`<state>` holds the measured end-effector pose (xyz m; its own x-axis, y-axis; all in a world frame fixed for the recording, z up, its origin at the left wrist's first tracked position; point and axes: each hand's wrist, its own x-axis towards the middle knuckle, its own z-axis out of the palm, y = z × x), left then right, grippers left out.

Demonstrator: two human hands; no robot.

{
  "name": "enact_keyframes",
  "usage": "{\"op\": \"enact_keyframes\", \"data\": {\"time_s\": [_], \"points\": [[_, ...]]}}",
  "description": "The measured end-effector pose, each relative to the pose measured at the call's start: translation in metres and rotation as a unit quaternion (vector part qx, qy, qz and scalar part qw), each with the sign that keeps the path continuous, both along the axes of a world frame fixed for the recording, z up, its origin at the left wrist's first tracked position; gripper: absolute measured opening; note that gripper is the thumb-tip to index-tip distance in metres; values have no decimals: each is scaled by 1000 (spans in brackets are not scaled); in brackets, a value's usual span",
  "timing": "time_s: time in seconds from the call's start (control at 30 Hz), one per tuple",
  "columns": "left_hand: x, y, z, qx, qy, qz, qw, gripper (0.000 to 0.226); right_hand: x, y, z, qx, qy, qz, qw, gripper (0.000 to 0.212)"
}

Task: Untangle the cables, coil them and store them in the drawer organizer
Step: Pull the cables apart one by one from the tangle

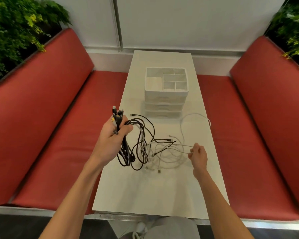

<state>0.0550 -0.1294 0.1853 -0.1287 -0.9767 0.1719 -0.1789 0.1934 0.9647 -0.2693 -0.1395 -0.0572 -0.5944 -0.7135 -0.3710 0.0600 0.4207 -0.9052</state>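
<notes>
- Benches: two, red-cushioned, one on each side of the table; green plants behind the backrests.
- Table: white, long and narrow, running away from the person; it carries all the task's things.
- Drawer organizer: white, on the far half of the table, well apart from both hands. The open top tray is divided into compartments and no cable shows in any of them. The drawers stacked below look closed.
- Cable tangle: black and white cables looped through one another. It lies on the table between the two hands, with its left part lifted off the surface.
- Left hand: raised over the table's left edge, fist closed round a bundle of plug ends that stick up above the fingers; the black loops hang down from it.
- Right hand: low over the table on the right of the tangle, fingertips pinching one white strand that leads back into the heap.
- Step judged: untangling, at an early stage; nothing coiled, nothing stored.
- Next move, judged: draw the pinched white strand clear while the left hand holds the bundle steady, following its run through the loops so no knot tightens.
</notes>
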Motion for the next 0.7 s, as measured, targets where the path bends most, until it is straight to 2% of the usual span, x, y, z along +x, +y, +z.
{"op": "enact_keyframes", "data": {"time_s": [0.07, 0.17, 0.2, 0.23, 0.3, 0.33, 0.37, 0.43, 0.57, 0.7], "points": [[-7, -6, 5, -7, -10, -26, 1000, 39, 5, 4, -1, 9, 113, 88, 990, 37], [-15, -14, 12, -21, -36, -56, 998, 39, 16, 5, 17, 81, 305, 175, 933, 27], [-17, -16, 14, -23, -44, -61, 997, 39, 24, 5, 32, 66, 338, 183, 921, 27], [-19, -19, 16, -26, -53, -64, 996, 41, 33, 6, 51, 9, 333, 197, 922, 26], [-23, -25, 20, -33, -67, -67, 995, 44, 57, 9, 98, -135, 201, 268, 932, 31], [-26, -28, 24, -37, -70, -72, 994, 45, 70, 11, 119, -181, 155, 328, 914, 36], [-30, -31, 30, -43, -71, -78, 994, 45, 81, 11, 132, -205, 154, 383, 888, 40], [-38, -34, 45, -61, -60, -87, 993, 45, 99, 4, 141, -208, 181, 431, 859, 32], [-49, -39, 72, -88, -35, -96, 991, 45, 112, -15, 118, -208, 262, 371, 866, 11], [-51, -42, 81, -104, -10, -100, 989, 43, 103, -26, 92, -218, 232, 339, 885, 14]]}}
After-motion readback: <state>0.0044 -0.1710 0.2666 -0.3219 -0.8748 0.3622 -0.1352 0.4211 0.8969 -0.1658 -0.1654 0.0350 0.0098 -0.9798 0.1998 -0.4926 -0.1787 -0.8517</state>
